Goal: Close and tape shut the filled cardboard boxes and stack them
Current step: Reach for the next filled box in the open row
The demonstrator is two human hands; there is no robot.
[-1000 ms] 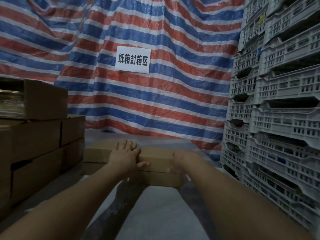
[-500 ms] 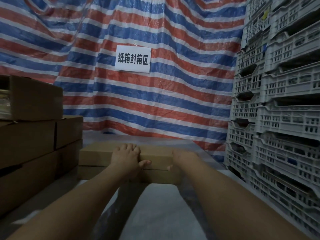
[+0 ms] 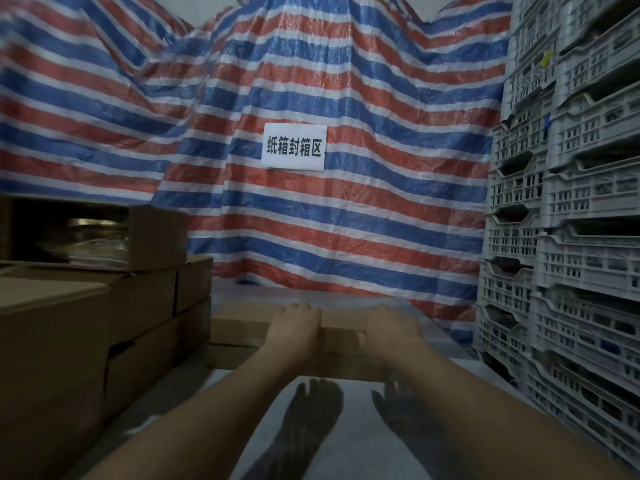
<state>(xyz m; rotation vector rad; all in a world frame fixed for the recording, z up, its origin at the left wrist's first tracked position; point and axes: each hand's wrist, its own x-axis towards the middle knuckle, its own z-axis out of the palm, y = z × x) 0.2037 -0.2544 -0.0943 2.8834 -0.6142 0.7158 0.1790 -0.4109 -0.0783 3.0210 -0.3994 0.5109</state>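
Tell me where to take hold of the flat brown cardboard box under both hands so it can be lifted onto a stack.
Probably grip the flat brown cardboard box at its two short ends, one hand coming in from each side. It lies flat and wide on another box, so end grips should keep it level. Left hand and right hand now rest on top near its front edge.

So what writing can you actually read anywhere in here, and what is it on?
"纸箱封箱区": black characters on the white paper sign fixed to the striped tarp.
No other text is readable. The cardboard boxes on the left and the flat box under both hands show no print from here, and the small yellow and blue tags on the grey crates are too small to read.
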